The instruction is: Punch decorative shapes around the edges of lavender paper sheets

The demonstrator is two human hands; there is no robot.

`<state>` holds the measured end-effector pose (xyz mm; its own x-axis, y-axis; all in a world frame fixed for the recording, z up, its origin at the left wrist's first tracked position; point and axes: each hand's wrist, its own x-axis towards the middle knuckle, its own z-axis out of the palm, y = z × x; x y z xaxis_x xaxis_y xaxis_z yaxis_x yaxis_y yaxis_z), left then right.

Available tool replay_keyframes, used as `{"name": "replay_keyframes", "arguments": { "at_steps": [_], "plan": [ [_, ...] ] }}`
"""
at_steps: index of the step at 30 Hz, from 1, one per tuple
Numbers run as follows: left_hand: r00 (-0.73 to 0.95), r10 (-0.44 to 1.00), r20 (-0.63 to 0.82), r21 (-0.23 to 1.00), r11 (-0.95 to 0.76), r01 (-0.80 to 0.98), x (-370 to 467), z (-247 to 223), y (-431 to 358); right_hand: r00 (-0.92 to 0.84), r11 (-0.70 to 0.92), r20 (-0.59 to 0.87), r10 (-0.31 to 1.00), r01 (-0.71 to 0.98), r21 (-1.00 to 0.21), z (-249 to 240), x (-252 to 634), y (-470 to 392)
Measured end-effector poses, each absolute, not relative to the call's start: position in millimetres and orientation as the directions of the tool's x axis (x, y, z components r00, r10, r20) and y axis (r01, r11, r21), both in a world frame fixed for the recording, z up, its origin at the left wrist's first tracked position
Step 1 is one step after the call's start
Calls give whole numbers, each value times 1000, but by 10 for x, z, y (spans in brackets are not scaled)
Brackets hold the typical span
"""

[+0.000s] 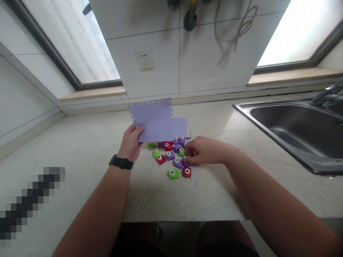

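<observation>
Forearms: bare, entering from lower left (93,210) and lower right (268,196) of the frame, with dark watch (122,162) worn on left wrist.
Left hand (130,141): grasping purple sheet by its lower left corner, with thumb on the face of the paper.
Purple sheet (155,119): raised and tilted in centre of the frame, with row of small punched holes and notches along top edge, also down left edge and upper part of right edge.
Right hand (202,150): at right side of the group of punches, with fingers bent and touching purple punch (187,161); not possible to tell if gripping it, because mostly covered by fingers.
Punches: small, in red, green and purple, with white round buttons, grouped on the counter just below the sheet; green punch (173,174) and red punch (187,172) lying side by side, not touching, at lower end of the group.
Paper pad (180,125): purple on top, lying flat, partly hidden behind right side of the sheet.
Counter (150,203): pale and speckled, across the middle of the frame.
Sink (297,128): metal, at right side, with faucet (325,93) near right edge.
Wall: white tiles, with socket (145,60) at upper centre-left and loose cord (238,32) at upper right.
</observation>
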<state>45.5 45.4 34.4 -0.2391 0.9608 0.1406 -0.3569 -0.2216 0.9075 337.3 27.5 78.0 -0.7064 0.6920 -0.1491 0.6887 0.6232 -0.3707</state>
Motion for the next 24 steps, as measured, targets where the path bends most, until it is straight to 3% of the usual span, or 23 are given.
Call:
{"name": "replay_keyframes", "arguments": {
  "at_steps": [5, 18, 22, 24],
  "plan": [
    [-233, 960, 153, 915, -227, -333, 446, 324, 460, -683, 583, -257, 684, 724, -370, 796, 3380, 275],
    [-241, 959, 152, 915, -229, -332, 457, 335, 458, -760, 608, -175, 626, 617, -500, 803, 3365, 240],
    [-246, 958, 148, 907, -230, -354, 462, 334, 467, -769, 625, -26, 638, 538, -565, 832, 3296, 185],
    [-247, 958, 146, 900, -232, -368, 459, 324, 475, -745, 675, 99, 660, 530, -513, 806, 3207, 141]
  ]
}}
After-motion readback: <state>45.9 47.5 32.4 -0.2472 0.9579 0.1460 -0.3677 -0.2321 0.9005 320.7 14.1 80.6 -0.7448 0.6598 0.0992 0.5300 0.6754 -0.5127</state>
